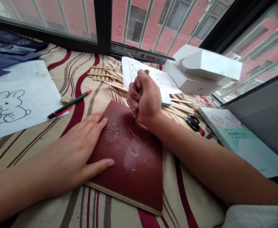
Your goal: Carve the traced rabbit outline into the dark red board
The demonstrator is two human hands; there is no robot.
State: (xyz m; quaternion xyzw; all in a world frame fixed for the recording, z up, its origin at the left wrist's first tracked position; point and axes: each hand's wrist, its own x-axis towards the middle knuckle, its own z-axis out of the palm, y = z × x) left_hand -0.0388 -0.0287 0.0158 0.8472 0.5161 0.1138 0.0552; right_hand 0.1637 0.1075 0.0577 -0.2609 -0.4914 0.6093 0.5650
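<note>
A reddish-brown board (143, 180) lies on the striped cloth, with a rabbit outline (116, 134) drawn on its face. Part of that outline, around the ears, shows as pale cut lines. My right hand (147, 95) is wrapped round a carving knife (134, 118), its dark tip pointing down at the board beside the pale lines. Most of the handle is hidden in my fist. Flat on the board's left edge rests my left hand (86, 148), fingers stretched and thumb spread, holding nothing. A few small pale shavings lie on the board.
At left lies a paper with a rabbit drawing (8, 106), a black-red pen (70, 104) and an eraser-like lump (65, 99). Beyond the board are wooden sticks (112, 74), a printed sheet (153, 76) and white boxes (200, 72). Scissors (193, 123) and a book (245, 142) sit at right.
</note>
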